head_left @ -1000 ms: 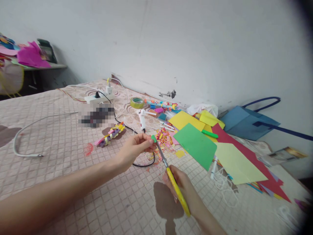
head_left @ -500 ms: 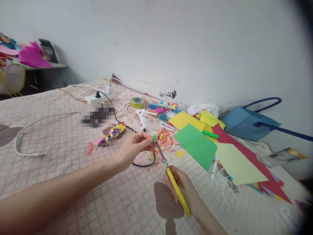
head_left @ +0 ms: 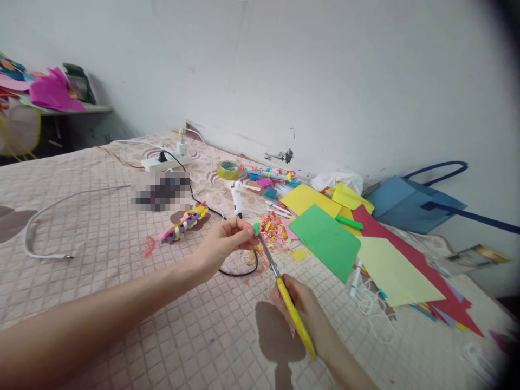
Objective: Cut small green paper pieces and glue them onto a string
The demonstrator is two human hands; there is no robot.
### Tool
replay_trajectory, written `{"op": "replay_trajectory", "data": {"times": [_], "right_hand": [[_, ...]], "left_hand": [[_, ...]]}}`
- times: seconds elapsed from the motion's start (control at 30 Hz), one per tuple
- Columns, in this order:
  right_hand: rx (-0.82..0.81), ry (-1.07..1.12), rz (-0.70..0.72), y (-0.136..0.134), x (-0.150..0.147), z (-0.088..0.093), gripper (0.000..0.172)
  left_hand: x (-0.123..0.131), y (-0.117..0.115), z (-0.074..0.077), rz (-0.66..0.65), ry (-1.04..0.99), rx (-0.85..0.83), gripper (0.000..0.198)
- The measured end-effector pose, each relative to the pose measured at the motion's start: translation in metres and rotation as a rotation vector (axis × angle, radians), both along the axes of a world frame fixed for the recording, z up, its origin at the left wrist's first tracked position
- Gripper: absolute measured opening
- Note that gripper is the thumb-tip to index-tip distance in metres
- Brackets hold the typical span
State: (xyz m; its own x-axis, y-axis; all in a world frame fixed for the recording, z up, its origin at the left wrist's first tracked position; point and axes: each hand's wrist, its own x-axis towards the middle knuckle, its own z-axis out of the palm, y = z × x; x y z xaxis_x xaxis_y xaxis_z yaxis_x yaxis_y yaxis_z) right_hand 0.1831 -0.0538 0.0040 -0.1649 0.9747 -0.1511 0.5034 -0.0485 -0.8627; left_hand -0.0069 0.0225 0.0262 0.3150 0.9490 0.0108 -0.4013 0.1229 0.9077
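My left hand point(head_left: 227, 244) pinches a small green paper piece point(head_left: 257, 228) between thumb and fingertips, held above the patterned mat. My right hand point(head_left: 304, 314) is wrapped round yellow-handled scissors point(head_left: 286, 295), and the blade tips meet the green piece. Colourful paper scraps point(head_left: 273, 227) lie just beyond the blades. A green paper sheet point(head_left: 325, 241) lies to the right of them.
Yellow point(head_left: 309, 199), pale yellow point(head_left: 396, 273) and red point(head_left: 418, 262) sheets spread to the right, with a blue bag point(head_left: 410, 200) behind. A glue gun point(head_left: 236, 198), tape roll point(head_left: 227, 169), power strip point(head_left: 164, 161), a black cable point(head_left: 239, 271) and a paper chain point(head_left: 184, 222) lie ahead.
Barely anything moved; the green piece and scissor tips shifted slightly to the right.
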Motion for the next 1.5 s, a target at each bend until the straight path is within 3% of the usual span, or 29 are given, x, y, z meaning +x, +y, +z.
{"op": "replay_trajectory", "data": {"times": [1.0, 1.5], "right_hand": [[-0.029, 0.025, 0.005, 0.0012, 0.0019, -0.0019, 0.021], [0.05, 0.037, 0.013, 0.0014, 0.0017, -0.0079, 0.034]], "left_hand": [[0.0033, -0.0073, 0.0023, 0.008, 0.011, -0.007, 0.015], [0.0024, -0.0069, 0.0035, 0.01, -0.006, -0.007, 0.016]]}}
